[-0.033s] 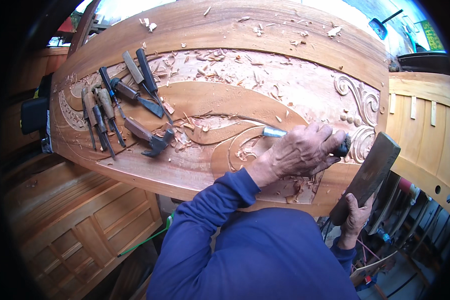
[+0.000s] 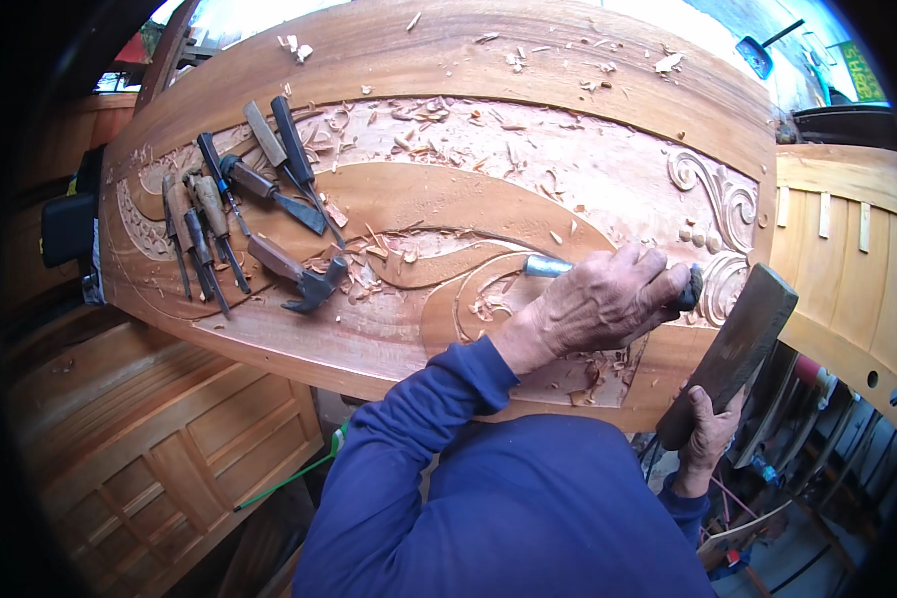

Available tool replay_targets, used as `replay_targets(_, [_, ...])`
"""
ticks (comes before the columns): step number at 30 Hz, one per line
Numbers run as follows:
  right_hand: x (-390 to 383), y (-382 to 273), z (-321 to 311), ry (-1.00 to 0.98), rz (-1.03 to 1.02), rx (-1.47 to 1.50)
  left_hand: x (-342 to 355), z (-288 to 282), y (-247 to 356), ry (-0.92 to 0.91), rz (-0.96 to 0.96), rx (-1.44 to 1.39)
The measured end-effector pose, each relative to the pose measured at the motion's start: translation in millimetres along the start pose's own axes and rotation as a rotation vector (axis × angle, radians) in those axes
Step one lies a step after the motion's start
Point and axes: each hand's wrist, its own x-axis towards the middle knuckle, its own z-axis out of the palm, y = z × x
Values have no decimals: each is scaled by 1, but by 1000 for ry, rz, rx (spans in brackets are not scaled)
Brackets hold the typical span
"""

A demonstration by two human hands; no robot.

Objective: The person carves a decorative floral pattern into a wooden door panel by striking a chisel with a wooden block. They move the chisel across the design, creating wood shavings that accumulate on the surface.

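Observation:
My left hand (image 2: 598, 304) is closed around a chisel with a dark handle (image 2: 688, 290), its steel blade (image 2: 546, 265) angled left over the carved wooden panel (image 2: 429, 65). My right hand (image 2: 713, 429) grips a dark flat wooden block (image 2: 730, 354), tilted upward at the panel's near right edge. Carved scrolls (image 2: 728, 204) show at the panel's right end, and pale shavings lie scattered across it. On the left part of the panel rest several chisels (image 2: 199, 229) and a claw hammer (image 2: 314, 284).
A black object (image 2: 68, 227) sits at the panel's left end. Wooden doors stand below left (image 2: 219, 439) and at right (image 2: 842, 249). Metal clamps or bars (image 2: 807, 424) are below the right side. A mirror on a stalk (image 2: 753, 57) shows at the back right.

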Motion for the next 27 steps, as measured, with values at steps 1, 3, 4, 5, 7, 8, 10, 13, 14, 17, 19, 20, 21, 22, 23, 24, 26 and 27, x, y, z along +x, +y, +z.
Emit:
replay_targets(1, [1, 1, 0, -6, 2, -2, -1, 2, -1, 23, 24, 5])
replay_targets(3, [2, 5, -1, -27, 29, 14, 2, 0, 0, 24, 33, 27])
replay_targets(4, [2, 5, 0, -32, 31, 12, 4, 1, 1, 49, 24, 47])
replay_targets(5, [3, 6, 0, -34, 38, 18, 6, 1, 2, 75, 15, 67])
replay_targets(7, [3, 6, 1, -39, 46, 22, 9, 1, 2, 95, -16, 40])
replay_targets(8, [4, 6, 1, -37, 55, 34, 10, -1, 4, 97, -25, 42])
replay_targets(10, [5, 6, 1, -35, 64, 46, 11, -3, 7, 98, -35, 45])
replay_targets(13, [5, 7, -2, -54, 57, 40, 7, -7, 7, 42, 18, 7])
replay_targets(14, [4, 7, -2, -54, 59, 64, 4, -4, 5, 51, 41, 41])
replay_targets(17, [1, 4, 9, -25, -3, 112, 3, -1, 0, 79, 54, 83])
replay_targets(19, [0, 4, 10, 5, -67, 135, 6, -5, -5, 89, 56, 23])
replay_targets(20, [1, 4, 7, -21, -60, 142, 6, -8, -7, 51, 51, 38])
replay_targets(21, [1, 5, 5, -48, -53, 149, 6, -8, -9, 52, 51, 36])
replay_targets(22, [1, 4, 4, -46, -53, 147, 5, -8, -10, 35, 30, 40])
replay_targets(23, [0, 4, 3, -56, -51, 106, 4, -7, -11, 18, 9, 45])
replay_targets(24, [0, 2, 3, -68, -48, 64, 3, -4, -14, 47, 8, 67])
replay_targets(26, [-1, 7, -1, -72, -43, 26, 2, -3, -17, 54, 12, 79])
replay_targets(27, [-2, 8, -2, -77, -38, -10, 1, -4, -18, 59, 17, 94])
